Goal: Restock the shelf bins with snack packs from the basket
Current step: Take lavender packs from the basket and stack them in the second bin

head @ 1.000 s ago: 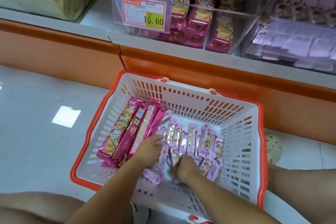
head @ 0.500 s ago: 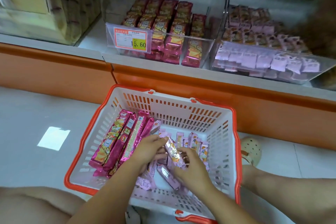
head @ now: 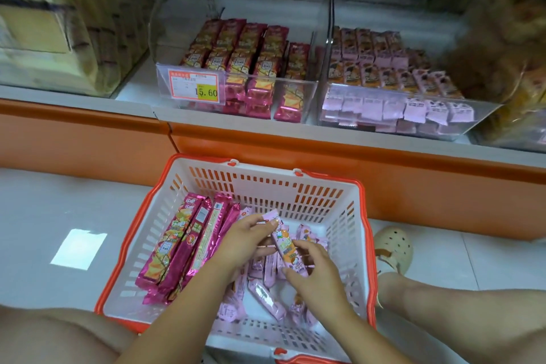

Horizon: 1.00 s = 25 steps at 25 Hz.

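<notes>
price tag (head: pixel 193 88): far centre, orange border, yellow patch reading 15.60 | cardboard boxes (head: pixel 44 23): far left, blurred | orange base panel (head: pixel 82 139): runs left to right under the shelf | floor (head: pixel 35 201): pale tiles, bright square glare (head: pixel 78 248) near left | beige clog (head: pixel 394 248): right, on floor, holes on top | brown fluffy shape (head: pixel 502 38): far right, too blurred to tell

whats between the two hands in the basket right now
In the head view, one small pink snack pack lies between the left hand and the right hand; both hold it.
</notes>
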Tool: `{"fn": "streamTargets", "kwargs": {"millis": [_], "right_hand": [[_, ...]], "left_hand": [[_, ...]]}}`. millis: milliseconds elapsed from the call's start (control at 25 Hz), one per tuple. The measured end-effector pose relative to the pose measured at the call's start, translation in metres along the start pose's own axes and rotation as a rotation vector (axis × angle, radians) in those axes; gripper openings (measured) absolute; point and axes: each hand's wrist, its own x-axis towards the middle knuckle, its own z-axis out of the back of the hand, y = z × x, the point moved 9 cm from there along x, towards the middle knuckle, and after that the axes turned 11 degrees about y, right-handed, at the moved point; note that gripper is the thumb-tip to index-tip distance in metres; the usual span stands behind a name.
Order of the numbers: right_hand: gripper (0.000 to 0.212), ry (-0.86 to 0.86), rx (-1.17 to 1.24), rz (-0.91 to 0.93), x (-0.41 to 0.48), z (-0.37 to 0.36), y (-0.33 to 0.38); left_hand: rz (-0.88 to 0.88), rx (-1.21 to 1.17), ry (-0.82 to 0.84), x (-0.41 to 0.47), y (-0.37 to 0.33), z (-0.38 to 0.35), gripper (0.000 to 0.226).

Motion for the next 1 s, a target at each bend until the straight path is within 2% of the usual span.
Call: {"fn": "streamTargets", "kwargs": {"millis": [120,200,320,400,480,560,640,720,800,1000], "right_hand": [[0.044,-0.168,0.04,0.102,-0.008,0.035,0.041],[0.037,-0.332,0.08,0.222,-0.019,0.078,0.083],[0.035,-0.624,0.05,0.412,-0.043,0.167,0.16],[0.031,-0.753,-0.056,0.482,-0.044,0.229,0.204],[0.033,-0.824,-0.205,0.416,-0.022,0.283,0.233],[0.037,-0.838,-0.328,0.274,0.018,0.322,0.24],[0.029,-0.831,-0.456,0.176,0.059,0.347,0.24],[0.021,-0.796,-0.528,0.083,0.094,0.359,0.236],[0.022,-0.735,-0.537,-0.018,0.117,0.363,0.226],[0.016,-0.45,-0.629,-0.192,0.146,0.342,0.2]], "left_hand": [[-0.173,0.073,-0.005,-0.017,-0.07,-0.022,0.013],[-0.414,0.161,-0.034,-0.033,-0.141,-0.039,0.016],[-0.867,0.435,-0.234,-0.083,-0.261,-0.06,0.024],[-1.054,0.679,-0.404,-0.098,-0.32,-0.073,0.032],[-0.997,0.879,-0.467,-0.072,-0.354,-0.084,0.045],[-0.821,0.953,-0.402,-0.028,-0.36,-0.089,0.053],[-0.715,0.943,-0.3,0.002,-0.351,-0.093,0.051],[-0.716,0.881,-0.258,0.011,-0.346,-0.09,0.05],[-0.724,0.805,-0.235,0.016,-0.347,-0.083,0.051],[-0.745,0.792,-0.211,0.016,-0.346,-0.084,0.052]]}}
